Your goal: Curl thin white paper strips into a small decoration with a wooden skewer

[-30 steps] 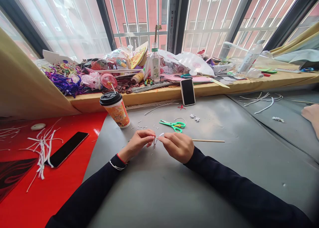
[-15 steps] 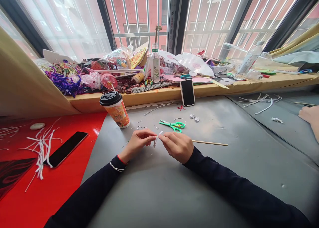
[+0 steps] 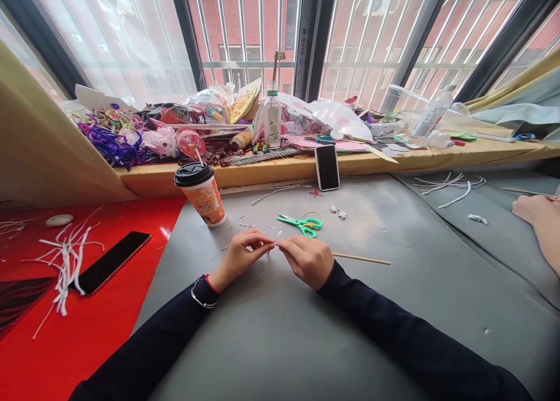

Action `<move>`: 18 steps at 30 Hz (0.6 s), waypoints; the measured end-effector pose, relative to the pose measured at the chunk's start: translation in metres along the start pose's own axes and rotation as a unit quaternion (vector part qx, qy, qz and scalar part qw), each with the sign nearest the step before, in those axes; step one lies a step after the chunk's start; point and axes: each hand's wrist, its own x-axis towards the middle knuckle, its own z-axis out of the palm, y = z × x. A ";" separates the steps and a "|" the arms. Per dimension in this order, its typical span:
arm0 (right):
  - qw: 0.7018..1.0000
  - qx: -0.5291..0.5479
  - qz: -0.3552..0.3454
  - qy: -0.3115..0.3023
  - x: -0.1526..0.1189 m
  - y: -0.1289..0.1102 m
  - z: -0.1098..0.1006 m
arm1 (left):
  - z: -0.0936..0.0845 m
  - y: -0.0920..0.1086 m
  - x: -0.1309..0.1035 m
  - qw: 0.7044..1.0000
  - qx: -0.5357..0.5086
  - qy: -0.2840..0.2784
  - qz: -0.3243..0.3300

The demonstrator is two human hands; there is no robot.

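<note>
Above the grey table, my left hand (image 3: 245, 255) pinches a small white fuzzy strip (image 3: 277, 236) between thumb and fingertips. My right hand (image 3: 307, 260) meets it from the right, its fingertips closed on the same strip. The strip's upper end sticks up between the hands, and its lower part is mostly hidden by fingers. A thin wooden stick (image 3: 363, 258) reaches out to the right from behind my right hand. Just beyond the hands lie green scissors (image 3: 301, 223). Two small white fuzzy pieces (image 3: 338, 212) sit right of the scissors.
A lidded paper cup (image 3: 202, 198) stands behind my left hand. A phone (image 3: 327, 167) leans on the cluttered sill (image 3: 245, 176). Another phone (image 3: 111, 262) and white strips (image 3: 65, 261) lie on the red surface (image 3: 114, 313). Another person's hand (image 3: 538, 214) is at the right edge.
Both hands remain together, with slightly shifted fingers. The white piece that hung below the fingertips is now mostly out of sight. The view has shifted a little.
</note>
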 end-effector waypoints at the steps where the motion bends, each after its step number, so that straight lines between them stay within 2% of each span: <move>1: 1.000 0.006 0.002 -0.004 0.000 0.000 0.001 | 0.000 0.000 0.000 1.000 0.005 -0.004 0.000; 5: 0.999 0.022 0.012 -0.021 -0.002 0.002 0.005 | 0.000 0.002 -0.001 0.999 0.015 -0.028 -0.032; 11: 0.999 0.029 0.022 -0.029 -0.003 0.002 0.008 | 0.000 0.007 0.001 0.987 -0.060 -0.082 -0.126; 18: 0.995 0.058 0.054 -0.057 -0.001 0.002 0.008 | 0.002 0.008 0.001 0.987 -0.025 -0.098 -0.123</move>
